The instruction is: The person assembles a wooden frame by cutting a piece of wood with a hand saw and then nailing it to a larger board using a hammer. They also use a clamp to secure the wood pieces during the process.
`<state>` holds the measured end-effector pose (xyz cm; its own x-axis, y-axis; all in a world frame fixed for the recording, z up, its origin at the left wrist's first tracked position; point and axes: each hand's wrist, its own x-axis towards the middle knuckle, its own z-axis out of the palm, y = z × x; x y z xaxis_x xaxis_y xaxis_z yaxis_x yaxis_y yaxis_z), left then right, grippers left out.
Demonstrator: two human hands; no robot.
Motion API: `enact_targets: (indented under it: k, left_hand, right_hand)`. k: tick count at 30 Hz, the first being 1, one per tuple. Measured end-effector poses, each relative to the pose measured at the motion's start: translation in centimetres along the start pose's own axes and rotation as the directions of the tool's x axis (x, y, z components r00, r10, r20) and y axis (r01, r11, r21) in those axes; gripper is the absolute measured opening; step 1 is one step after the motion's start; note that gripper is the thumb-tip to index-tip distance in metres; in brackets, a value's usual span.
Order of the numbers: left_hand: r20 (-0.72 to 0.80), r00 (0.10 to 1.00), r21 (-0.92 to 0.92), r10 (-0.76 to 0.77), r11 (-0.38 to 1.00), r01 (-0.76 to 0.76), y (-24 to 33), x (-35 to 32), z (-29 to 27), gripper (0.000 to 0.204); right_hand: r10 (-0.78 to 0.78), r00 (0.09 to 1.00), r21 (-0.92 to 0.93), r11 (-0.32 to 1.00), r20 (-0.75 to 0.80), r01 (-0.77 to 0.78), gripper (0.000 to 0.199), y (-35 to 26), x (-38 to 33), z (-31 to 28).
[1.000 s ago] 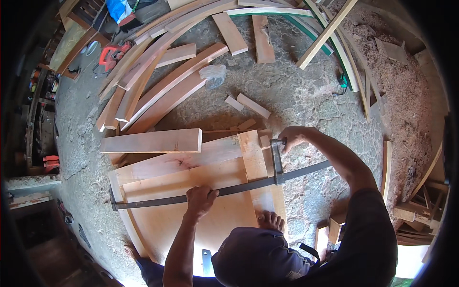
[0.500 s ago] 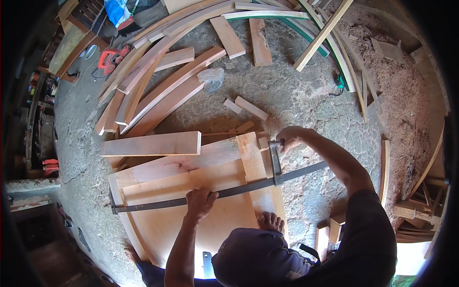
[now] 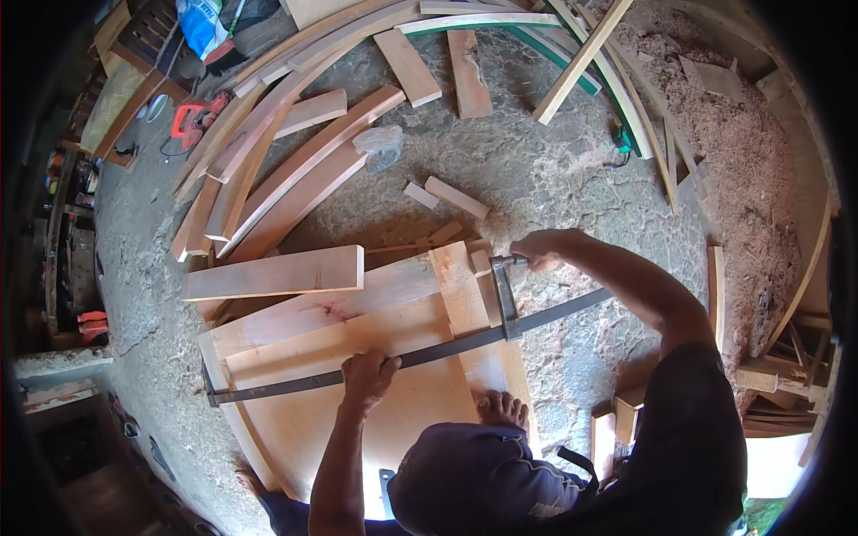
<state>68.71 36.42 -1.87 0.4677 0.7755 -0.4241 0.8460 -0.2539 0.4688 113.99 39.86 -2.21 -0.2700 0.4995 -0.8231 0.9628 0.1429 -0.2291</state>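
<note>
A long dark metal bar clamp (image 3: 447,349) spans a wooden panel (image 3: 313,429) with raised board edges, lying on the floor. Its fixed jaw sits at the panel's left edge, while the sliding jaw (image 3: 507,299) stands by the right edge, near a small wood block (image 3: 481,263). My left hand (image 3: 367,379) is closed round the bar near its middle. At the far end of the sliding jaw, my right hand (image 3: 543,248) grips the clamp's screw handle, which the fingers mostly cover. One bare foot (image 3: 502,408) rests on the panel's right side.
A loose board (image 3: 277,275) lies along the panel's far edge. Beyond it are stacked planks (image 3: 304,170), two small offcuts (image 3: 456,196) and a crumpled plastic bag (image 3: 380,146). A red power tool (image 3: 194,122) is at far left; wood shavings (image 3: 742,170) are heaped at right.
My right hand has turned on the screw handle, its back now flatter over the top. The left hand keeps its hold on the bar. The whole view has shifted slightly.
</note>
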Motion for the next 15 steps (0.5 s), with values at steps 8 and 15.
enact_targets:
  k: [8,15]
  left_hand:
    - [0.025,1.000,-0.010,-0.013,1.000,0.013,-0.2,-0.2,-0.1,0.033]
    - [0.038,0.999,-0.007,-0.009,1.000,0.009,-0.4,0.1,-0.2,0.035]
  right_hand:
    - [0.046,0.886,-0.258,0.949,-0.461,-0.183,0.028,-2.7,-2.3,2.3]
    - [0.089,0.973,-0.097,0.989,-0.213,-0.112,0.032,-2.1,-2.8,1.1]
